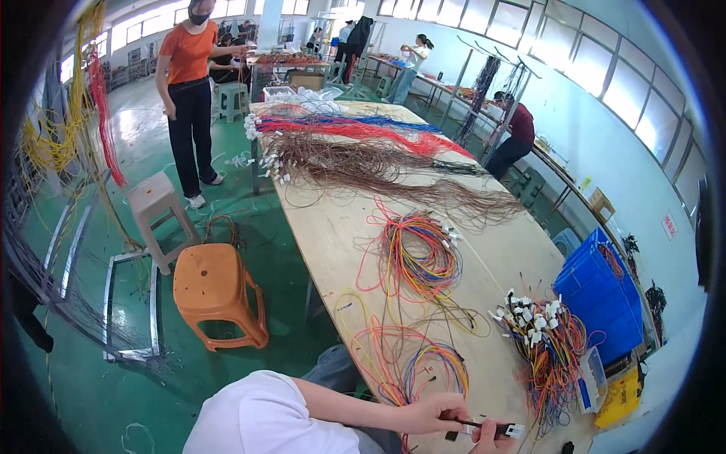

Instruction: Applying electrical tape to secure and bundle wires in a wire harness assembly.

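Observation:
Close to the near edge of the table, my left hand [439,412] pinches a thin dark wire. Beside it, to the right, is my right hand [490,437], its fingers closed around a black piece with a white connector [515,430] sticking out at the end. Between the two hands runs a short stretch of the dark wire; its finer details are too small to make out. Just beyond my left hand lies a loose loop of red, yellow and blue wires [442,354] on the wooden table [355,265].
A larger coil of wires [423,253] lies mid-table, with brown wire bundles [340,163] farther off. To the right are wires with white connectors [541,325], a blue bin [601,291] and a clear box [594,382]. An orange stool [208,276] stands left; a person [193,68] stands beyond.

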The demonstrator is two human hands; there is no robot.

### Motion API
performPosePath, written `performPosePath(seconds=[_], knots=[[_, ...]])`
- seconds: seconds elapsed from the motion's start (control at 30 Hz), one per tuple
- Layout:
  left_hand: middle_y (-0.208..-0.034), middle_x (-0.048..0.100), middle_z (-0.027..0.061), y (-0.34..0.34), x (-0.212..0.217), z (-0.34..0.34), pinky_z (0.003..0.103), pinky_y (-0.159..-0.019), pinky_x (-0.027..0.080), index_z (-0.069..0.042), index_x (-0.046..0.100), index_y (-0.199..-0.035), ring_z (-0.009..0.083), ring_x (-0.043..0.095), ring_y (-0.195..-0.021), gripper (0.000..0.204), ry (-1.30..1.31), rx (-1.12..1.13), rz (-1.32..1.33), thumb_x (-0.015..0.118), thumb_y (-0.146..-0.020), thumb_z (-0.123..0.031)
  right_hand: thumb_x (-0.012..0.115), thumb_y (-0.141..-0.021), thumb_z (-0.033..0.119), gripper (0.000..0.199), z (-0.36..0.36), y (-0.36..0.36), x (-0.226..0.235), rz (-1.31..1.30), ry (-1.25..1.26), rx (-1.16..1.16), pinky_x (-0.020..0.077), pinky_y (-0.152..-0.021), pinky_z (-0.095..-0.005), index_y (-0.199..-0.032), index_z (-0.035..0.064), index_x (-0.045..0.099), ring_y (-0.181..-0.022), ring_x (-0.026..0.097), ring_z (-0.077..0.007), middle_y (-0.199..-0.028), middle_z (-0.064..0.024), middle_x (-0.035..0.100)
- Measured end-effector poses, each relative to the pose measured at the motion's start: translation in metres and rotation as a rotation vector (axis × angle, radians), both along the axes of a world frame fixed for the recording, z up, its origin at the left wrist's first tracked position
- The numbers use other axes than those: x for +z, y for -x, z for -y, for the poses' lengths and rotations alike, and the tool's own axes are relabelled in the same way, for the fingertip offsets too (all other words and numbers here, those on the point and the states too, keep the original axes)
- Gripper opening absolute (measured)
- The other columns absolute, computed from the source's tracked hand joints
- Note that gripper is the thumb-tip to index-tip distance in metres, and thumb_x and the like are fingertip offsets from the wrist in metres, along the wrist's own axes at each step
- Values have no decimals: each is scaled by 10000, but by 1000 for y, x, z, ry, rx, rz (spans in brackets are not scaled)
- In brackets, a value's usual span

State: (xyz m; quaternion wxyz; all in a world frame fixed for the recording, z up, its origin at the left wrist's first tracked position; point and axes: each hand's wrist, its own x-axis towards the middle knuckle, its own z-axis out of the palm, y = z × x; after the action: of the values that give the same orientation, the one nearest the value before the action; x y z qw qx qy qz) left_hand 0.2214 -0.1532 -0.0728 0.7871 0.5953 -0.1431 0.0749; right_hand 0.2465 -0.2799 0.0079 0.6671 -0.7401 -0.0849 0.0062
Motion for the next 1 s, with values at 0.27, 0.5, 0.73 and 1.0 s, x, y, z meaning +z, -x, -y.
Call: performPosePath(seconds=[0.27,0.5,0.73,1.0], knots=[[-751,435,43,3,6,0,250,-560,369,-25,436,-925,124,441,-646,284,-230,256,115,624,-737,-125,569,-778,126,155,11,-7,-23,-5,534,150,416,-643,-249,-832,-19,582,-689,507,-142,-757,-73,566],[-674,498,106,-11,-13,-4,342,-538,421,-17,436,-906,218,515,-561,286,-316,385,40,620,-729,-146,551,-797,113,140,8,-3,-42,112,214,171,408,-627,-251,-798,-27,553,-699,505,-138,-753,-60,560],[-714,466,-24,-5,-3,-19,184,-520,380,-69,444,-962,57,448,-621,302,586,-275,-499,622,-727,-137,534,-787,135,214,-1,-10,-43,186,90,75,365,-477,-255,-704,-61,562,-538,466,-113,-608,-47,544],[-705,331,22,6,-11,-7,237,-495,288,-49,418,-772,106,340,-583,232,-108,89,220,595,-766,-200,515,-790,90,197,-1,-13,-24,75,124,18,342,-436,-231,-625,-16,520,-470,445,-108,-548,-41,506]])
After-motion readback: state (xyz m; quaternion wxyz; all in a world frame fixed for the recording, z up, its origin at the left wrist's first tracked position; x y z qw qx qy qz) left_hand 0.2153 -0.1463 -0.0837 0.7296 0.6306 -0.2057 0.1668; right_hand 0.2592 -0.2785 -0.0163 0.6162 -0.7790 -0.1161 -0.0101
